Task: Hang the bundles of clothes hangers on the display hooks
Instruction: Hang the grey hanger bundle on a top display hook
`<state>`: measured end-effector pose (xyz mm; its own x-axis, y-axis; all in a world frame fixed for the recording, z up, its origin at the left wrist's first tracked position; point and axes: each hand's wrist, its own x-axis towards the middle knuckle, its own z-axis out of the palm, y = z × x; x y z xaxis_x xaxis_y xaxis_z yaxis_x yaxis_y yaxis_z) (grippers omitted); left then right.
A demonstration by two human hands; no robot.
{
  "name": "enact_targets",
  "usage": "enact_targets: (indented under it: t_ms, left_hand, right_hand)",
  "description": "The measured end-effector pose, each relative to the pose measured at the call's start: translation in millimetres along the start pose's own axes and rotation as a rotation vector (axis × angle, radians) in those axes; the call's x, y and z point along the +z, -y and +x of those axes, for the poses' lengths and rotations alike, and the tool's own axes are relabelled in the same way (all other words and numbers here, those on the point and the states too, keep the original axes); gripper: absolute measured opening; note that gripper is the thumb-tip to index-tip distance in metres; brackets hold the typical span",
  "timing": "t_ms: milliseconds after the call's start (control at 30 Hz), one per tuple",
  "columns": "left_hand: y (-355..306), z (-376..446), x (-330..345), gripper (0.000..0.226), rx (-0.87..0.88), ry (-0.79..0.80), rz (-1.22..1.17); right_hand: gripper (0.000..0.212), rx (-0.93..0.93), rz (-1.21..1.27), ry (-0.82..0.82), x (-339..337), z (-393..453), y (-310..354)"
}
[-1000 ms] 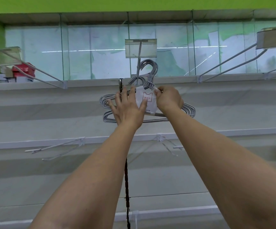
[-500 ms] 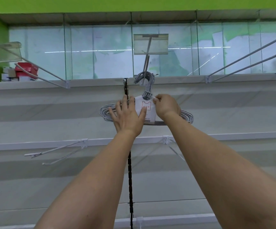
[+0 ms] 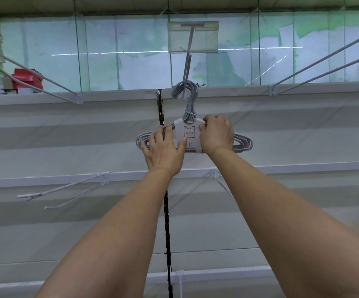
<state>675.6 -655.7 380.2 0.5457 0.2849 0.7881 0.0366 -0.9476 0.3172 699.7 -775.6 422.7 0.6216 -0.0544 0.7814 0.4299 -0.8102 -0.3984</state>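
Observation:
A bundle of grey clothes hangers [image 3: 244, 144] with a white paper label [image 3: 189, 134] hangs by its hook tops on the middle display hook [image 3: 186, 70], far back near the wall. That hook carries a clear price-tag holder [image 3: 193, 36] at its front end. My left hand [image 3: 163, 148] lies with spread fingers on the bundle's left side, thumb on the label. My right hand [image 3: 216, 136] grips the bundle's right shoulder next to the label.
Bare display hooks stick out at upper left [image 3: 43, 79], upper right [image 3: 324, 61] and lower left [image 3: 62, 189]. A black slotted upright [image 3: 166, 211] runs down the white back panel. Red and white boxes [image 3: 25, 80] sit behind the glass at left.
The bundle has slid back along the hook toward the wall and hangs lower in view. Both hands went with it and stay on it.

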Motion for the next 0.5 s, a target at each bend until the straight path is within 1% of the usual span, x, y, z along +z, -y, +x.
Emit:
enact_targets:
  t_ms: [100,267,333,400,500]
  left_hand:
    - [-3.8,0.4,-2.2,0.059,-0.019,-0.053,0.031]
    - [-8.8,-2.2,-7.8,0.052,-0.033,-0.145,0.01]
    - [-10.9,-2.5,-7.3,0.052,-0.031,-0.151,0.006]
    - [-12.8,-2.3,-5.4,0.054,-0.032,-0.134,0.003]
    - [-12.7,-3.5,-5.3,0.056,-0.048,-0.1,-0.007]
  right_hand:
    - [0.033,-0.023,-0.12,0.052,-2.0,-5.5,-1.0]
    - [0.043,0.036,-0.126,0.106,-14.8,-5.3,-11.0]
    - [0.039,0.054,-0.117,0.147,-17.4,-5.6,-13.7]
    - [0.03,0.055,-0.107,0.2,-17.8,-7.4,-15.4]
    - [0.032,0.048,-0.105,0.25,-17.4,-9.6,-16.3]
